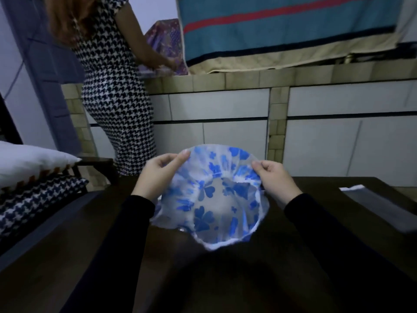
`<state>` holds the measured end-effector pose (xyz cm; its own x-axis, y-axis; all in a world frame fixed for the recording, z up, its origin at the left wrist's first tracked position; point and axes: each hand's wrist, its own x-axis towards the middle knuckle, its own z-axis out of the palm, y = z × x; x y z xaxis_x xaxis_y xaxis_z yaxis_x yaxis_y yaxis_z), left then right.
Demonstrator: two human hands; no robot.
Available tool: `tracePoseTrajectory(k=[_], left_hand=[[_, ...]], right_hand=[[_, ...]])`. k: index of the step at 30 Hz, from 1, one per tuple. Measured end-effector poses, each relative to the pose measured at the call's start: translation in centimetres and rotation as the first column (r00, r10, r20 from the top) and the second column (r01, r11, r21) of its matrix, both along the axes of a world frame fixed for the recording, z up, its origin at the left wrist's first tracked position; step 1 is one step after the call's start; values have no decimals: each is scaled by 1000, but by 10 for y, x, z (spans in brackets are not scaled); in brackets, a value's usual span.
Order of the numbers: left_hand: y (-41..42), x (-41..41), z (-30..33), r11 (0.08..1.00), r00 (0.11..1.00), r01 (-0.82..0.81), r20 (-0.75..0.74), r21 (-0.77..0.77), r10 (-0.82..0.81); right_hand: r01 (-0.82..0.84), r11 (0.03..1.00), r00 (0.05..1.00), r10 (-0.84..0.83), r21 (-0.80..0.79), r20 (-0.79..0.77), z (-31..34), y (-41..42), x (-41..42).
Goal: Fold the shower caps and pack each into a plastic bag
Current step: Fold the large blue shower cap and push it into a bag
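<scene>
We hold a translucent shower cap [216, 195] with blue flower prints above a dark bench [158, 256], its opening facing us. Our left hand [158, 171] pinches its far left edge, fingers curled on the plastic; our right hand [274, 177] pinches the gathered right rim. A flat plastic bag [379, 206] lies on the bench at right. Another person in a houndstooth dress [112, 86] stands beyond.
</scene>
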<state>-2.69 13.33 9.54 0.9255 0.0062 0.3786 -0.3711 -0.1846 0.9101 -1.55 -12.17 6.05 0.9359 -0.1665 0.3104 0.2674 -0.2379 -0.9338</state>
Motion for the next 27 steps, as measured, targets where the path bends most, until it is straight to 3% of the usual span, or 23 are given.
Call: tracePoseTrajectory(k=[3, 8, 10, 13, 16, 20, 24, 25, 27], left_hand=[[-30, -16, -11, 943, 930, 279, -192, -181, -312], [-79, -28, -25, 875, 852, 407, -237, -262, -467], [-95, -18, -35, 886, 864, 363, -253, -288, -436], [-121, -10, -56, 921, 898, 221, -301, -321, -320], [-137, -2, -67, 968, 938, 88, -308, -235, -160], [-141, 16, -66, 988, 947, 104, -293, -110, -132], [-165, 28, -61, 906, 921, 83, -315, -415, -229], [-176, 26, -62, 917, 940, 73, -280, -393, -195], [-196, 19, -73, 993, 995, 9, -96, -119, -21]], right_hand=[[137, 969, 989, -123, 206, -79, -1, -29, -14], [230, 898, 962, -152, 375, -225, -12, -69, -40], [256, 880, 945, -141, 399, -297, -21, -82, -49], [276, 910, 905, -138, 310, -402, -39, -99, -57], [349, 875, 868, -167, 336, -467, -46, -111, -69], [422, 825, 868, -247, 376, -431, -50, -139, -67], [498, 816, 831, -351, 295, -432, -63, -166, -65], [527, 810, 811, -391, 256, -435, -64, -169, -67], [563, 803, 784, -444, 195, -433, -66, -174, -72]])
